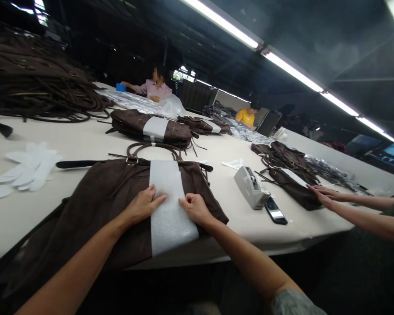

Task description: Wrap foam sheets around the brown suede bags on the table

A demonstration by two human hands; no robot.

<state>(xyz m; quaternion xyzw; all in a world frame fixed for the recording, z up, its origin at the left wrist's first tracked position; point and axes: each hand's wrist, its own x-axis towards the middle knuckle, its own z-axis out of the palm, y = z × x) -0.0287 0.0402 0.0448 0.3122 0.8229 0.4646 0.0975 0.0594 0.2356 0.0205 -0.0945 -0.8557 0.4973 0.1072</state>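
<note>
A dark brown handbag (88,192) lies flat at the table's near edge, its looped handles (154,146) pointing away from me. A white paper band (170,236) runs down across its middle. On the band's left edge my left hand (142,205) is closed, fingers curled and thumb lying over the paper. My right hand (196,209) pinches the right edge of the same band, knuckles up. Both hands rest close together over the bag. What is under the band is hidden.
White paper pieces (29,168) lie to the left, below a heap of brown bags (36,78). Another banded bag (131,124) sits beyond. A tape dispenser (251,188) and a phone (276,212) stand right. A co-worker's hands (325,194) touch another bag; two people sit farther back.
</note>
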